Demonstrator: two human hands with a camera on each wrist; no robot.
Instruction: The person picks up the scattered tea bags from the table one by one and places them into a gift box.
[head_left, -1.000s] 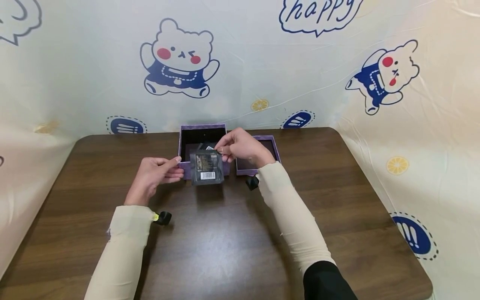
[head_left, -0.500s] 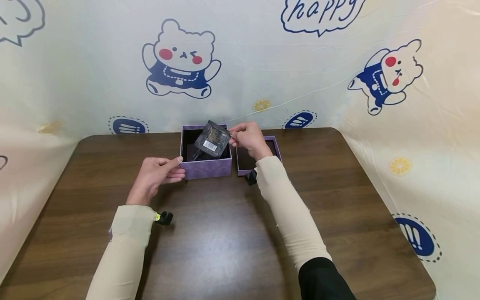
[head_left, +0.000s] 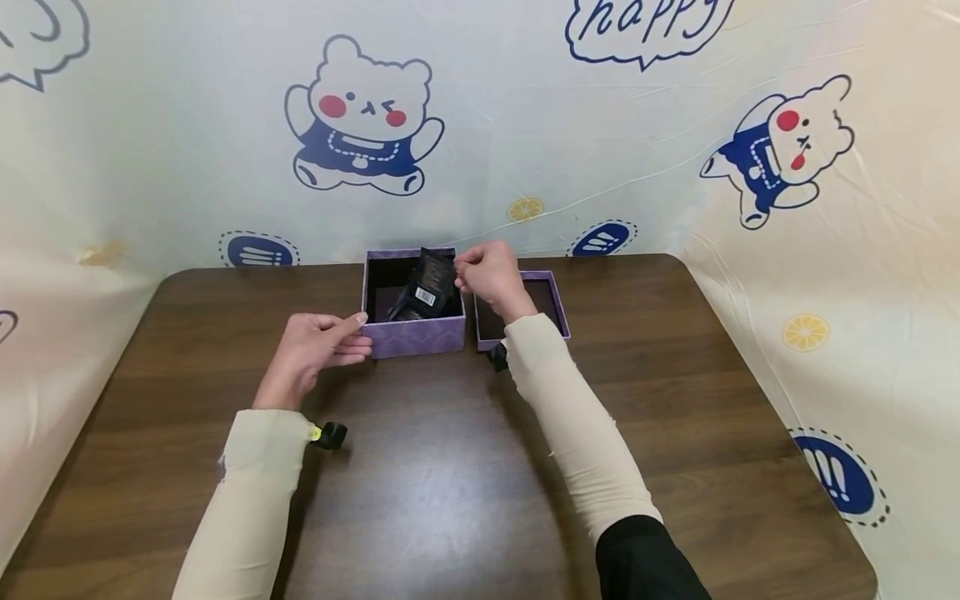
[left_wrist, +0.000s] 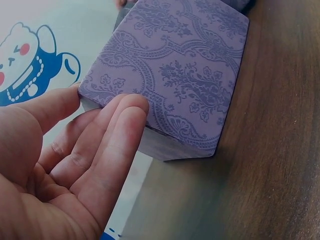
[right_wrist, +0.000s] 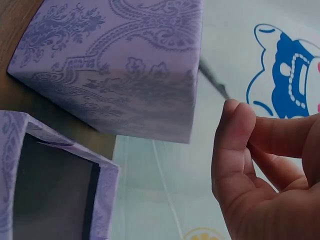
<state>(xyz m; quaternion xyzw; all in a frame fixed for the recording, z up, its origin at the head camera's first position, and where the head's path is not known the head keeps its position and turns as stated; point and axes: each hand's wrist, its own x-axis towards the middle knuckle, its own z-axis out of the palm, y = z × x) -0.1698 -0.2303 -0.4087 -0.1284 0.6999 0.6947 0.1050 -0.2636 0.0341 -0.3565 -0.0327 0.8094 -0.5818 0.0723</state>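
Observation:
A purple patterned box [head_left: 417, 339] with a black inside sits near the back edge of the table. My left hand [head_left: 318, 354] holds its near left corner, thumb at the rim and fingers along the left side; the left wrist view shows this hand [left_wrist: 85, 160] close up. My right hand [head_left: 491, 275] pinches the corner of a flat black packet [head_left: 435, 279] with a white barcode label, tilted inside the box. In the right wrist view only a thin dark edge of the packet [right_wrist: 214, 80] shows at my right hand's [right_wrist: 255, 155] fingertips. More black packaging lies beneath it.
Right beside the box lies a shallow purple lid [head_left: 560, 312], dark inside and facing up, partly hidden by my right hand. Both stand on a brown wooden table [head_left: 435, 467]. A printed curtain [head_left: 495, 117] rises directly behind the table.
My right hand has carried the black packet from in front of the box up, back and right, then lowered it into the box. The left hand stays at the corner.

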